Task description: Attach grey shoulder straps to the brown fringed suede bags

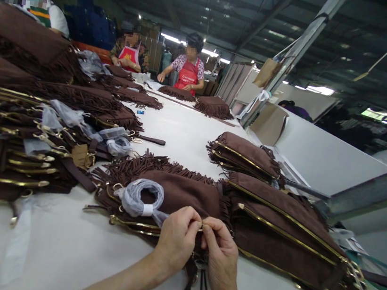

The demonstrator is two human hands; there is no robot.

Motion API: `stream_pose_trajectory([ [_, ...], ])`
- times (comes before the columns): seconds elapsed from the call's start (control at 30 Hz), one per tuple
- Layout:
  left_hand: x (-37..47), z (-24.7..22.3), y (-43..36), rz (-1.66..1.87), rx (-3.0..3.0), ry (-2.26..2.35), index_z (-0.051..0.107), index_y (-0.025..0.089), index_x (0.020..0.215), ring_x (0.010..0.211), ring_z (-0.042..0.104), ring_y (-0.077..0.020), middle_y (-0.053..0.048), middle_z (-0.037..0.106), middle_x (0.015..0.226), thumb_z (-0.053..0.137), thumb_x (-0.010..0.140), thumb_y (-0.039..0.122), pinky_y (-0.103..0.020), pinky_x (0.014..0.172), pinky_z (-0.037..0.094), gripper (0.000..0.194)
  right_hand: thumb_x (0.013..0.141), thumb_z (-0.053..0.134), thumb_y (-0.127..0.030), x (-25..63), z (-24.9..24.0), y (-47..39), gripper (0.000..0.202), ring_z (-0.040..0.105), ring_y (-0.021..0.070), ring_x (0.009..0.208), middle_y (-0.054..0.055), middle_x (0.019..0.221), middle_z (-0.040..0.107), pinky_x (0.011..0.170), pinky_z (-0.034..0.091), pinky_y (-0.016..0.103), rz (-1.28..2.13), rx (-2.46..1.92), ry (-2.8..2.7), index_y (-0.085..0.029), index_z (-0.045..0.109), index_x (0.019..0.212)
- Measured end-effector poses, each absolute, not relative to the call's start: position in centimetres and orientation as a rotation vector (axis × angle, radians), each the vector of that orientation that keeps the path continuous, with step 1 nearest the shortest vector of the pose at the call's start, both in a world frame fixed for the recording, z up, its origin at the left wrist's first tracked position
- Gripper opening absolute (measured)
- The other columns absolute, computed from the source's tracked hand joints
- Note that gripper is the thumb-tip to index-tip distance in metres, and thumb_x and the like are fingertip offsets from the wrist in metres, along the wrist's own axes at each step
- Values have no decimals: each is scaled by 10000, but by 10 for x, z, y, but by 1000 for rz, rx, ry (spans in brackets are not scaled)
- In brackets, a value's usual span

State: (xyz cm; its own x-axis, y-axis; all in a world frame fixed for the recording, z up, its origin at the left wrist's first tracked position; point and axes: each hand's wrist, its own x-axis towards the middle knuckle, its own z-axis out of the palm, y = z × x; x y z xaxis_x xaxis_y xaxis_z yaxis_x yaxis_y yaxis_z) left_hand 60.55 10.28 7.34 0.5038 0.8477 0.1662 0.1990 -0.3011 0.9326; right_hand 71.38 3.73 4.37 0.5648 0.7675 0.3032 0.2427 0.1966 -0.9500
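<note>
A brown suede bag with fringe [180,193] lies on the white table [68,252] in front of me, its gold zipper [133,225] along the near edge. My left hand [177,240] and my right hand [220,253] meet at the right end of that zipper, fingertips pinched together on the zipper pull. A wrapped strap in clear plastic [141,200] rests on the bag just left of my left hand. Dark strap ends hang below my hands.
Stacks of the same brown bags lie at my left [11,149] and at my right [276,222], with more further up the table [242,154]. Three other people in aprons work at the far end [189,68]. A white partition [320,157] borders the right side.
</note>
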Motion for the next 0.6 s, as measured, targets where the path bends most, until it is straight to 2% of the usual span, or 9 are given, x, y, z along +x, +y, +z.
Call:
stream_pose_trajectory([
  [0.3,610,60,102,864,1841,903,510,200,700,713,529,-176,-17,576,732,447,820,139,-287,669,372,149,899,612,-319,711,34,40,148,508,143,605,3,785,609,543,422,246,261,-1417,-1087,-221,662,799],
  [0.37,606,64,105,832,1854,851,529,194,702,732,542,-179,-25,586,741,442,826,140,-290,685,390,161,898,614,-331,713,33,37,140,520,139,575,10,813,637,523,436,251,258,-1457,-1117,-225,685,839],
  [0.43,592,76,112,795,1872,751,584,185,791,766,561,-181,-34,608,789,446,822,133,-288,707,415,151,906,603,-330,713,37,31,145,545,141,546,26,875,676,512,462,266,209,-1507,-1153,-235,704,949],
  [0.53,549,100,125,860,1950,644,611,188,984,819,581,-180,-54,634,900,435,847,139,-285,745,452,228,929,561,-238,697,53,25,252,666,205,740,61,1046,709,668,534,318,-38,-1507,-1329,-269,672,1153],
  [0.6,510,110,130,956,2049,675,614,205,929,799,584,-182,-53,637,875,413,898,179,-285,738,465,206,930,541,-171,673,67,31,309,671,249,922,65,1115,706,803,530,367,-196,-1460,-1579,-284,659,1192],
])
